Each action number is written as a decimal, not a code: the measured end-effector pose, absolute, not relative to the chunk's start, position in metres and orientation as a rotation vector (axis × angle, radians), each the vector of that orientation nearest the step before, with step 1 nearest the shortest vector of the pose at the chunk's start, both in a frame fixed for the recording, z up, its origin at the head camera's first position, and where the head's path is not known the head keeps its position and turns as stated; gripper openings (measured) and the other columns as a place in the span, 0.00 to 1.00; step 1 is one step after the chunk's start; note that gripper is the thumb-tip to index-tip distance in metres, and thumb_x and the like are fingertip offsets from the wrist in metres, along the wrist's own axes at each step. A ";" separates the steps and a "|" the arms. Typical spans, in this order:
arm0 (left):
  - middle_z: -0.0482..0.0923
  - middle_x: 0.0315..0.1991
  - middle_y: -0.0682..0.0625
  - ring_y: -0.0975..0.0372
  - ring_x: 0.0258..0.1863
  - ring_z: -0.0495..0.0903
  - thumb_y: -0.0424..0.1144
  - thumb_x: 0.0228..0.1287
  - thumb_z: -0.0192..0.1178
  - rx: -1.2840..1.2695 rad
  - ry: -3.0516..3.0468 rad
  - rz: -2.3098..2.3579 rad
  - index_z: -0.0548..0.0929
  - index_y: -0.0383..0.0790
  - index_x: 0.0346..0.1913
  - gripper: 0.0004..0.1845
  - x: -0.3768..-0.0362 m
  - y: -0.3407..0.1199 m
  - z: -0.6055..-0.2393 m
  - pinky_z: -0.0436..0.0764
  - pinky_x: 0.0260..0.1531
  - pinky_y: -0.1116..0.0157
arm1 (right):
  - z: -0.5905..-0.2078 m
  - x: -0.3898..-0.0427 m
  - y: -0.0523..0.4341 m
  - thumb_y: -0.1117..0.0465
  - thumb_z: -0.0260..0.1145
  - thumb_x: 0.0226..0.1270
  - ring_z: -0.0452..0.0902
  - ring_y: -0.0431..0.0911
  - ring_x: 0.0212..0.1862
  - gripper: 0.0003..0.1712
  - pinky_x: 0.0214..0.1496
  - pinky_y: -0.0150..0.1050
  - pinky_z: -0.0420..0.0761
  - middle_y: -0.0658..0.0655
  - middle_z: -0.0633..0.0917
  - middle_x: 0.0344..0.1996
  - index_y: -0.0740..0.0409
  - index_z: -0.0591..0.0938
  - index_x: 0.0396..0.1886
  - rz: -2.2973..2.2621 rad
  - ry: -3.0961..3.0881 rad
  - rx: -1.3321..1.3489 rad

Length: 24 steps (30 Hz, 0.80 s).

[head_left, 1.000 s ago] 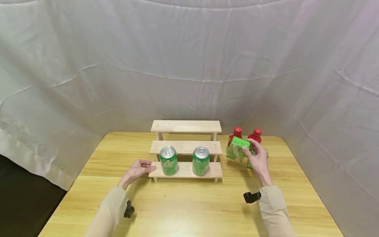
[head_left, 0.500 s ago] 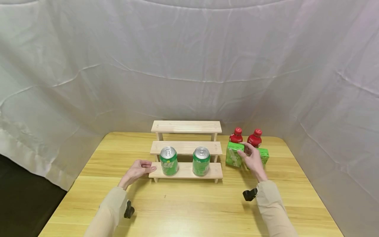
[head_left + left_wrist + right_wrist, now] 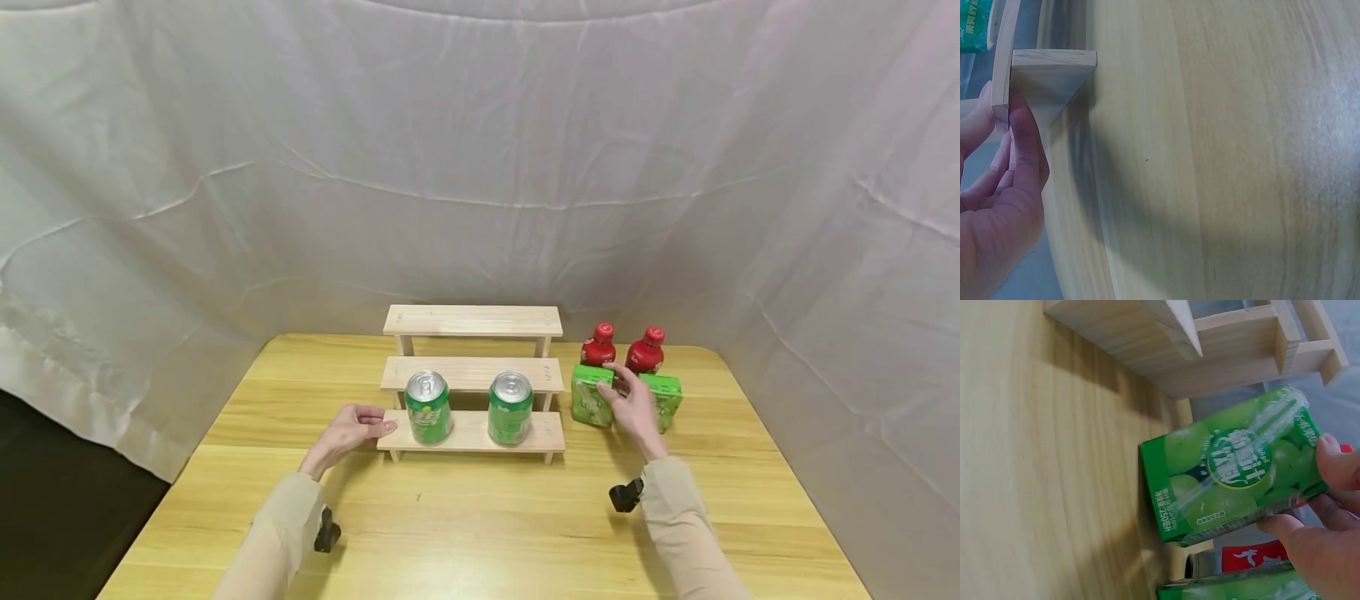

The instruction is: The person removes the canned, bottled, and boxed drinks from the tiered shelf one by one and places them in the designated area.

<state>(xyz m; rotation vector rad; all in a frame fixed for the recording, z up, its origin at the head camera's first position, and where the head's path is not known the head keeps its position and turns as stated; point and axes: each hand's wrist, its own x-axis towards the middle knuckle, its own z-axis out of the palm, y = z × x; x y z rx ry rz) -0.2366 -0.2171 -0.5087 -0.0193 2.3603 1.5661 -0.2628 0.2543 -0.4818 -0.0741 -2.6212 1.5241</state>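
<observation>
White sheeting enclosed a wooden table (image 3: 480, 533). Right hand (image 3: 633, 408) pinched a green juice carton (image 3: 592, 395), upright on the table beside the stepped wooden rack (image 3: 471, 379), fronting two red-capped bottles (image 3: 600, 346). Left hand (image 3: 348, 429), fingers loosely curled, touched the rack's bottom shelf, apparently steadying it.

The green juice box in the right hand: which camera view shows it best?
The right wrist view: the juice box fills the frame, label and straw clear, the right hand gripping it. The head view shows it small; the left wrist view does not show it.
</observation>
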 end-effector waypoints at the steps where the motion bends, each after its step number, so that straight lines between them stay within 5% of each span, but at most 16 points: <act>1: 0.79 0.51 0.30 0.57 0.45 0.81 0.37 0.67 0.65 -0.021 2.362 1.564 0.69 0.15 0.62 0.31 -0.237 -0.217 -0.509 0.85 0.51 0.59 | -0.483 -0.263 0.254 0.65 0.59 0.76 0.67 0.68 0.71 0.26 0.73 0.60 0.69 0.74 0.70 0.70 0.62 0.71 0.71 1.533 -2.615 -0.078; 24: 0.80 0.51 0.31 0.59 0.43 0.80 0.38 0.67 0.65 -0.018 2.362 1.567 0.69 0.15 0.62 0.31 -0.238 -0.218 -0.511 0.83 0.47 0.64 | -0.495 -0.259 0.248 0.65 0.46 0.81 0.53 0.62 0.79 0.29 0.80 0.55 0.58 0.68 0.58 0.79 0.64 0.59 0.78 1.698 -2.427 -0.213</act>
